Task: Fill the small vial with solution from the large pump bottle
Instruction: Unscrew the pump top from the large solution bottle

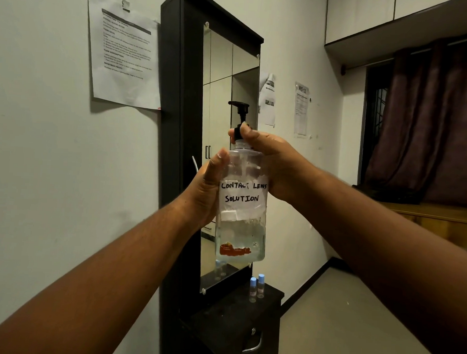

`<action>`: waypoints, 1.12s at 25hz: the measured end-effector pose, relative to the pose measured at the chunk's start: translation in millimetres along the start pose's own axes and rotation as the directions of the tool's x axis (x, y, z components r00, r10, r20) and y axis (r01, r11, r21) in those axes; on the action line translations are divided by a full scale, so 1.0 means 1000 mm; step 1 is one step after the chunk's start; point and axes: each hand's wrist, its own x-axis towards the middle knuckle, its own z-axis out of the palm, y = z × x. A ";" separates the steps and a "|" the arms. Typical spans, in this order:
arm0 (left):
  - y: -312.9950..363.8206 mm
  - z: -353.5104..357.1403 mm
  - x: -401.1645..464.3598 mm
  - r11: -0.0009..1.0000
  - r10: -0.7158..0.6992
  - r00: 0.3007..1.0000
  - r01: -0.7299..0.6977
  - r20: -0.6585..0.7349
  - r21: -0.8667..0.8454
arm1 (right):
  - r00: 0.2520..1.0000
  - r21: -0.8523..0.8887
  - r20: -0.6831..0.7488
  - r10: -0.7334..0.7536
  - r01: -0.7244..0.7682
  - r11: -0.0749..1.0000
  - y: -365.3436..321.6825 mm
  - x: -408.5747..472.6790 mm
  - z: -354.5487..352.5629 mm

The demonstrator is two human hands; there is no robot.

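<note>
Pump bottle: the large pump bottle (241,204) is held up in the middle of the frame, upright, in front of the mirror (228,95); its paper label reads "CONTACT LENS SOLUTION", and clear liquid fills only the lower part.
Left hand: the left hand (207,191) is wrapped around the left side of the bottle body, closed on it.
Right hand: the right hand (265,159) closes its fingers around the black collar under the pump head (239,105), at the bottle neck.
Small vials: two small vials (257,287) with blue caps stand on the dark cabinet top (228,314), lower centre, well below the bottle and touched by no hand.
Step in hand: it seems to be the opening or readying of the pump; no vial is filled yet.
Next move: probably one vial must be uncapped and brought under the nozzle, so one hand has to leave the bottle.
</note>
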 end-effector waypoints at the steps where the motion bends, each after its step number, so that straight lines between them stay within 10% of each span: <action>1: -0.001 0.000 0.000 1.000 -0.004 1.000 0.004 -0.001 -0.001 | 1.000 0.005 0.002 -0.014 0.014 1.000 0.000 0.001 0.000; 18: -0.002 -0.004 0.000 0.997 -0.043 0.999 0.043 0.006 -0.058 | 0.990 0.103 -0.115 -0.078 0.090 0.991 0.002 0.005 0.000; 28: -0.005 -0.014 -0.008 0.995 -0.096 0.994 0.094 -0.045 -0.032 | 0.994 -0.245 -0.011 -0.113 0.107 0.964 -0.024 0.021 -0.001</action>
